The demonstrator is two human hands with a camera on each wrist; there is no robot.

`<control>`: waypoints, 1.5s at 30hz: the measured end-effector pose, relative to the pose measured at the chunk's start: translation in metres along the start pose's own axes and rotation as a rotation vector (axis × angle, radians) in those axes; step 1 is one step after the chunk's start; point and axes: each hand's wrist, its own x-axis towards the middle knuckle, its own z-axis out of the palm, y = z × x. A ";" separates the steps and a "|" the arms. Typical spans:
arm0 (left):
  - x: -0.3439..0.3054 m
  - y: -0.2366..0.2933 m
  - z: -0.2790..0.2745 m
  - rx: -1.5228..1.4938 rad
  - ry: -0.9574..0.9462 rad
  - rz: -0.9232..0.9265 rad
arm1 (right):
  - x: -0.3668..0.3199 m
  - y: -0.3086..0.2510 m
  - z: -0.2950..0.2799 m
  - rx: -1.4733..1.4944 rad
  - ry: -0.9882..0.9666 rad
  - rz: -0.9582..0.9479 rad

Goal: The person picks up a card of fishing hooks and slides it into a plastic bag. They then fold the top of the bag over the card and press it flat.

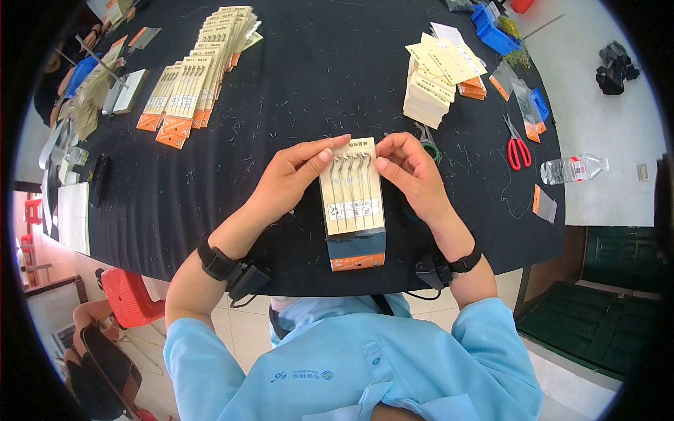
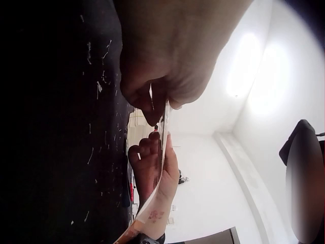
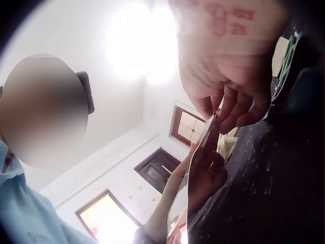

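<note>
A cream card (image 1: 354,186) with several thin metal hooks in a row sits in a clear plastic packet (image 1: 357,247) with an orange end. The card's printed top points away from the body, the orange end toward it. My left hand (image 1: 291,175) pinches the upper left edge between thumb and fingers. At the upper right edge, my right hand (image 1: 415,175) grips with thumb and curled fingers. In the left wrist view the packet (image 2: 161,168) appears edge-on between both hands, slightly bowed. The right wrist view shows my right fingers (image 3: 231,109) closed at its edge.
Filled hook packets (image 1: 186,98) lie in overlapping rows at the back left. Stacked cream cards (image 1: 428,91) stand at the back right. Red-handled scissors (image 1: 518,151), a water bottle (image 1: 572,169) and a small empty packet (image 1: 544,204) lie to the right. Thread scraps dot the black cloth (image 1: 316,84).
</note>
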 end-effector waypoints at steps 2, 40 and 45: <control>0.000 0.000 0.000 0.015 0.019 -0.004 | 0.000 -0.001 0.001 0.041 -0.004 -0.001; -0.001 -0.002 0.004 0.120 0.017 0.115 | -0.001 -0.002 0.007 0.211 0.046 0.093; -0.001 -0.001 0.003 0.141 -0.003 0.108 | -0.001 -0.002 0.008 0.201 0.047 0.080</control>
